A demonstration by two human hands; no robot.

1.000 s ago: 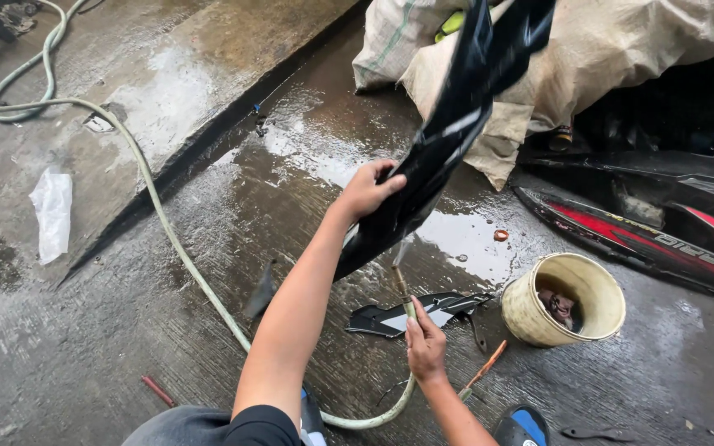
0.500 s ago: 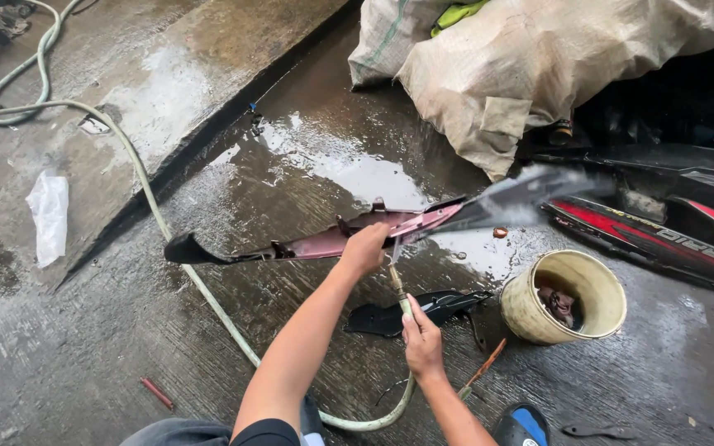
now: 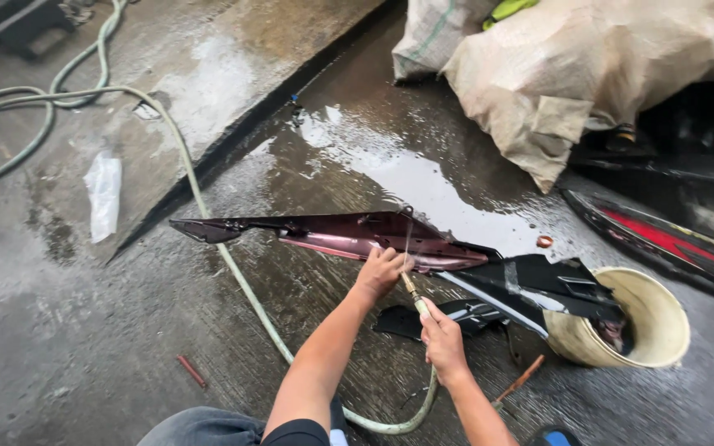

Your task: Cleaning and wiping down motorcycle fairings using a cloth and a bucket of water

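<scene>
My left hand [image 3: 380, 270] grips the near edge of a long maroon-and-black plastic body panel [image 3: 332, 232], held flat and low over the wet concrete, its inner side up. My right hand [image 3: 443, 340] holds the nozzle end of a pale green water hose [image 3: 208, 223], and a thin stream of water rises from it onto the panel. A smaller black panel [image 3: 473, 314] lies on the ground just beyond my right hand.
A cream plastic bucket [image 3: 654, 318] lies tipped at the right. A red-and-black panel [image 3: 663, 235] rests beyond it. Large tan sacks [image 3: 572, 74] sit at the top right. A raised concrete step [image 3: 167, 99] runs along the left, with a plastic scrap [image 3: 103, 192] on it.
My left hand has swung the long panel down from upright to flat over the ground, inner side up. My right hand stays in place with the hose.
</scene>
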